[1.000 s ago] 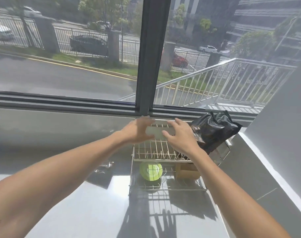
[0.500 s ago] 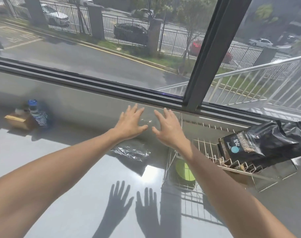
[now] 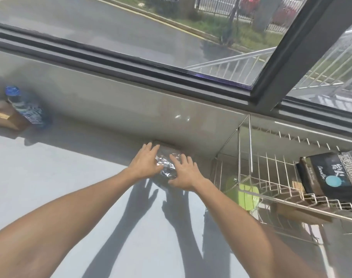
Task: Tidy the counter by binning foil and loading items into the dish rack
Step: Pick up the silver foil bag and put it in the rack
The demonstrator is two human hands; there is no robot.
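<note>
Crumpled silver foil (image 3: 167, 166) lies at the back edge of the grey counter (image 3: 60, 177), against the wall below the window, just left of the wire dish rack (image 3: 271, 177). Both hands rest on it with fingers spread: the left hand (image 3: 146, 162) on its left side, the right hand (image 3: 184, 173) on its right; neither has gathered it up. The rack already holds a black pouch (image 3: 329, 173) and a lime-green round lid (image 3: 248, 196). Binning looks not yet done, and a blue-capped bottle (image 3: 24, 107) beside a brown cardboard box (image 3: 4, 117) waits at the far left.

Print on the black bag (image 3: 331, 173) and bottle (image 3: 24, 107) is illegible.
</note>
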